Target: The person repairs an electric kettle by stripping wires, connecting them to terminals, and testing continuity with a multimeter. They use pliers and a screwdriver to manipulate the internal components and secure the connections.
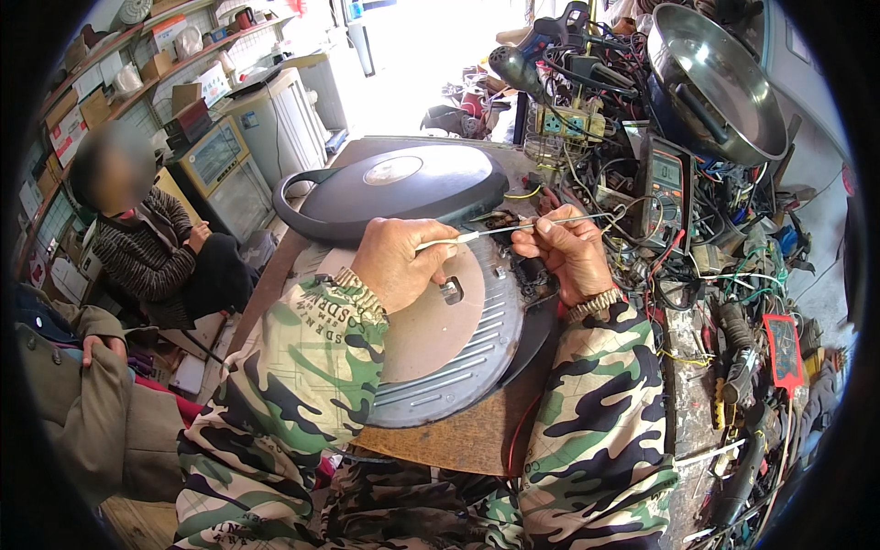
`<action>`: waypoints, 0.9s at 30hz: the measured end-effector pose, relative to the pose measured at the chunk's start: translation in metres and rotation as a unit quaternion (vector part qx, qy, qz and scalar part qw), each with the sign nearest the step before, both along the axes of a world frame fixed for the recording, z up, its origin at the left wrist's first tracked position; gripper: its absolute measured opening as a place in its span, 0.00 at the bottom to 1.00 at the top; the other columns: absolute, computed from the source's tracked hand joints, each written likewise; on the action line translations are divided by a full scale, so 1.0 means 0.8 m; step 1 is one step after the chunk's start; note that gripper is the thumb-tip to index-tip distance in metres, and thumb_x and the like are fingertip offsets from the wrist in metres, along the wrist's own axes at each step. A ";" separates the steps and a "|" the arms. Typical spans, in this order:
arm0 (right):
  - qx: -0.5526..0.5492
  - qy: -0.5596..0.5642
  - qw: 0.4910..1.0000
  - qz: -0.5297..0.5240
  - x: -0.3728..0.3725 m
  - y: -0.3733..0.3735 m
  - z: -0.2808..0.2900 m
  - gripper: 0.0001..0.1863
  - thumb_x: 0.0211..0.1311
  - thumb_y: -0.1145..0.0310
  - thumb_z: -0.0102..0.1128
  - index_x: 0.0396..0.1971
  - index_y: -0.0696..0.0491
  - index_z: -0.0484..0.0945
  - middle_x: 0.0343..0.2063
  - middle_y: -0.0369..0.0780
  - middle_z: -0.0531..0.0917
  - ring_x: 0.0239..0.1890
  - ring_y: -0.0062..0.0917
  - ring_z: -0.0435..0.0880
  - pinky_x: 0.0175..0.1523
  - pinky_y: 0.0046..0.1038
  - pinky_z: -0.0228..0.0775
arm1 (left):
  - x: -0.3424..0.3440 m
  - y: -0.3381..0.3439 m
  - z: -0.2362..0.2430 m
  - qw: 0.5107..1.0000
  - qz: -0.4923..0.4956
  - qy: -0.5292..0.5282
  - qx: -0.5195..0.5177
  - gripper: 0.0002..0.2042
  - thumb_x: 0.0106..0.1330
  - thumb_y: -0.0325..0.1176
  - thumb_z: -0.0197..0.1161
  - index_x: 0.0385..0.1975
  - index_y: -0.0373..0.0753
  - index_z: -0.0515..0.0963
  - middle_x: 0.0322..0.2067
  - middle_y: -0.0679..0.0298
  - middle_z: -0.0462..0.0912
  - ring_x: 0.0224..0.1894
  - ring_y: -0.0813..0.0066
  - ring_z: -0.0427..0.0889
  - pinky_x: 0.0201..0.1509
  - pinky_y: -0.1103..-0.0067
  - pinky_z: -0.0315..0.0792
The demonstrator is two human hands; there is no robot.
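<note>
An opened electric griddle lies before me, its black domed lid (431, 174) tilted back behind a round metal base (440, 390) with a tan disc (412, 344) in its middle. Over the base, my left hand (399, 261) pinches one end of a thin wire (509, 227) that has a white sleeve (466, 237) on it. At the griddle's right side, my right hand (568, 252) is closed on the same wire farther along, its fingertips pressed together. The wire's grey end sticks out to the right past my right fingers. Dark wiring under my right hand is partly hidden.
Tangled cables, a multimeter (665, 183), a large steel pan (733, 87) and a red-framed piece (782, 353) crowd the bench's right side. The wooden tabletop (449, 449) shows in front. One person (151, 238) sits at left; another person's sleeve (101, 403) is nearer. Shelves line the left wall.
</note>
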State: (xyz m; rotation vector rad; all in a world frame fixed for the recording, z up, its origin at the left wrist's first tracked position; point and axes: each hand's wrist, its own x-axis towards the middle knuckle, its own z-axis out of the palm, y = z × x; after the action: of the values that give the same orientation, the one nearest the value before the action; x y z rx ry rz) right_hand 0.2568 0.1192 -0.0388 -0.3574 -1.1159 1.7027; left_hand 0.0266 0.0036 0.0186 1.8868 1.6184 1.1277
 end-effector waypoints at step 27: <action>0.003 -0.021 1.000 -0.021 -0.002 -0.001 0.001 0.04 0.67 0.78 0.62 0.33 0.58 0.75 0.33 0.50 0.87 0.34 0.34 0.91 0.42 0.32 0.88 | -0.007 0.004 -0.003 0.999 0.024 -0.023 -0.015 0.07 0.66 0.23 0.65 0.40 0.29 0.86 0.27 0.54 0.89 0.24 0.75 0.88 0.31 0.79 0.80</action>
State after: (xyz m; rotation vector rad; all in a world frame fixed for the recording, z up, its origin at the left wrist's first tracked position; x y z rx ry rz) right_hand 0.2550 0.1185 -0.0382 -0.4122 -1.1359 1.6620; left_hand 0.0213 0.0064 0.0164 1.7989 1.6542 1.1512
